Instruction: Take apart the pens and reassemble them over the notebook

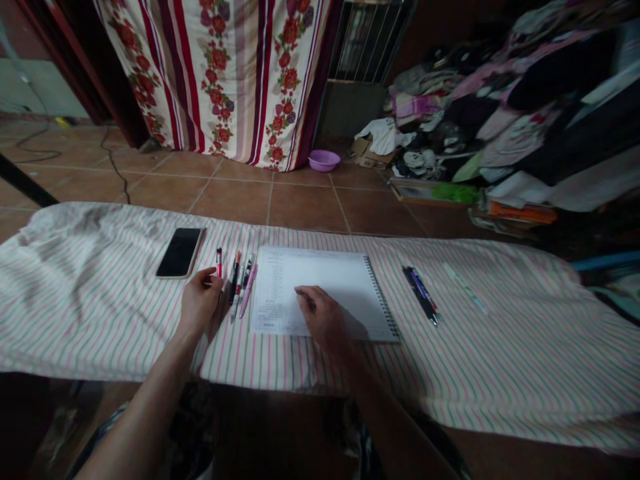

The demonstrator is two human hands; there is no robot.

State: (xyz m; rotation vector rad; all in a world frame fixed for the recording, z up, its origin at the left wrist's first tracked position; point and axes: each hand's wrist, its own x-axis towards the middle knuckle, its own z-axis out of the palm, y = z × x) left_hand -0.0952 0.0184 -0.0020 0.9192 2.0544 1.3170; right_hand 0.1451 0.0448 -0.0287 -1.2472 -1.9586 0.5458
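A spiral notebook lies open on a striped cloth that covers a table. My right hand rests on its lower left part, fingers curled, with a dark pen tip showing at the fingers. My left hand sits just left of the notebook, its fingers pinched on the lower end of a red pen. Several pens lie side by side between my left hand and the notebook. A black phone lies face up beyond my left hand.
Two dark pens lie right of the notebook, and a pale pen farther right. Beyond the table are a tiled floor, a floral curtain, a purple bowl and a heap of clothes at the right.
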